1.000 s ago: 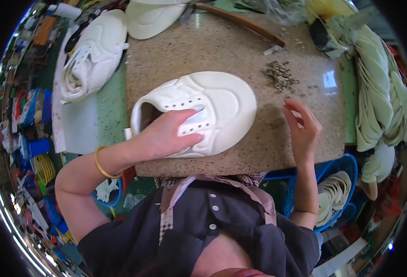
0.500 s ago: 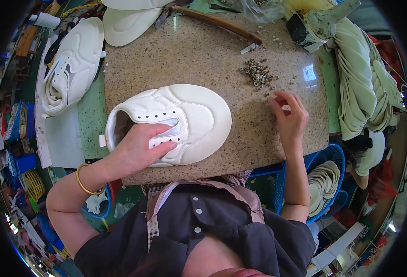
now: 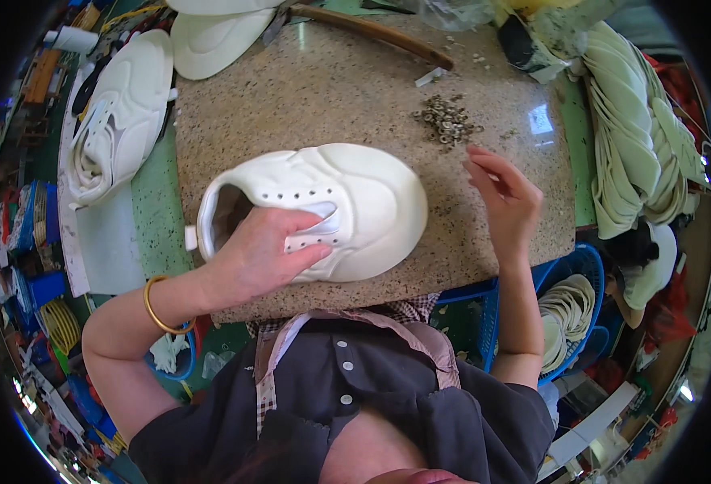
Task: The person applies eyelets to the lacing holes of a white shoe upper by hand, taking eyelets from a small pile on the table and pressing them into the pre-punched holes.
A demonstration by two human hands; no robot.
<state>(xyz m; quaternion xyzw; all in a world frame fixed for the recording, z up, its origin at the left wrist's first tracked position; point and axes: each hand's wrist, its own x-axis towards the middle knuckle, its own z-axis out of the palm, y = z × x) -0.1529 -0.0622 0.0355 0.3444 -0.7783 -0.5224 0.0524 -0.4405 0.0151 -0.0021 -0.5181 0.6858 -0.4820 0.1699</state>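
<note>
My left hand point(image 3: 271, 250) grips a white shoe upper point(image 3: 380, 210), with the thumb on the lower eyelet row and the fingers over its opening. The upper lies on the stone slab, toe to the right, and small dark holes run along both sides of its throat. Just below and right of a pile of small metal eyelets point(image 3: 446, 121), my right hand point(image 3: 509, 198) has its thumb and fingertips drawn close together. Anything between those fingertips is too small to make out.
The speckled stone slab point(image 3: 331, 97) carries a wooden-handled hammer point(image 3: 372, 31) at the back. More white uppers point(image 3: 122, 121) lie at the left. Bundled pale pieces point(image 3: 638, 129) stand at the right, above a blue basket point(image 3: 589, 274) of pale parts. Another person point(image 3: 650, 262) is at far right.
My left hand and the shoe upper have shifted to the right. My right hand has moved slightly up and left, nearer the eyelet pile.
</note>
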